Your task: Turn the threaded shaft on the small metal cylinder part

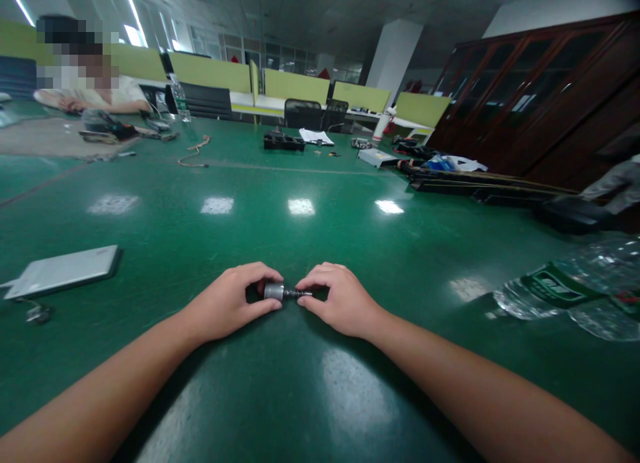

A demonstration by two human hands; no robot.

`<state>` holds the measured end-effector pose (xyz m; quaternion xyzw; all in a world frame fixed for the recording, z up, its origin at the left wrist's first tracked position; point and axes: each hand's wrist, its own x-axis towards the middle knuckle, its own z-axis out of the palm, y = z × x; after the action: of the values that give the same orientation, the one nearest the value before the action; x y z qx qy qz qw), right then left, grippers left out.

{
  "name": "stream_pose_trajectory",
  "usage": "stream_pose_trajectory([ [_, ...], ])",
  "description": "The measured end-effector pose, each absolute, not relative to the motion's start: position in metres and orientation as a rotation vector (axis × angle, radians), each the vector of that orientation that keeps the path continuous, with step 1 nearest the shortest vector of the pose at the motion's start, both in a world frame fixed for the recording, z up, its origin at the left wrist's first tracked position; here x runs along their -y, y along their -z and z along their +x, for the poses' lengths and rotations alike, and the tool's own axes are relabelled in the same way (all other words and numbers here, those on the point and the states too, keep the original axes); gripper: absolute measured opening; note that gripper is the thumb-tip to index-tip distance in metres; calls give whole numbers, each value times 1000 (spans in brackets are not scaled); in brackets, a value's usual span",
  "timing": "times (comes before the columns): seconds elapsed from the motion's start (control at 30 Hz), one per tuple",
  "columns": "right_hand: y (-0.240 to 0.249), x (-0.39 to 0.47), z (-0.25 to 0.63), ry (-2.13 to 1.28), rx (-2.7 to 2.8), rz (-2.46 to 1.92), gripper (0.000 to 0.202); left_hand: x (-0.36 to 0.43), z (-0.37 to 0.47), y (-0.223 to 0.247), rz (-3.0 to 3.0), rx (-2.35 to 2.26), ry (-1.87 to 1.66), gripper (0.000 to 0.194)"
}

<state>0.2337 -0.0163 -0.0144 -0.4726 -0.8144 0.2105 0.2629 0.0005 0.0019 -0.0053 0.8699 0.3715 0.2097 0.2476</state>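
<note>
A small grey metal cylinder (274, 291) with a dark threaded shaft (295, 293) pointing right lies level low in the middle of the view, over the green table (280, 229). My left hand (235, 299) curves round the cylinder, its fingers and thumb at the top and bottom of it. At the shaft's right end, my right hand (340, 297) has its thumb and fingertips on either side of the shaft. Whether the part rests on the table or hangs just above it cannot be made out.
A white flat device (67, 271) with a cable lies at left. Plastic bottles (555, 289) lie at right. Dark long parts (460, 186) are at the back right, a black tray (283, 141) at the back. A person (100, 93) sits far left.
</note>
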Motion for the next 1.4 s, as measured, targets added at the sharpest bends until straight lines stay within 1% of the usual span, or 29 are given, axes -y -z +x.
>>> stream_pose_trajectory([
  [0.6, 17, 18, 230, -586, 2215, -1153, 13, 1, 1, 9, 2521, -897, -601, 22],
  [1.0, 15, 17, 232, -582, 2225, -1122, 11, 3, 5, 5, 2499, -991, -522, 24],
  [1.4, 15, 17, 233, -593, 2228, -1140, 11, 3, 5, 5, 2481, -1009, -527, 23],
])
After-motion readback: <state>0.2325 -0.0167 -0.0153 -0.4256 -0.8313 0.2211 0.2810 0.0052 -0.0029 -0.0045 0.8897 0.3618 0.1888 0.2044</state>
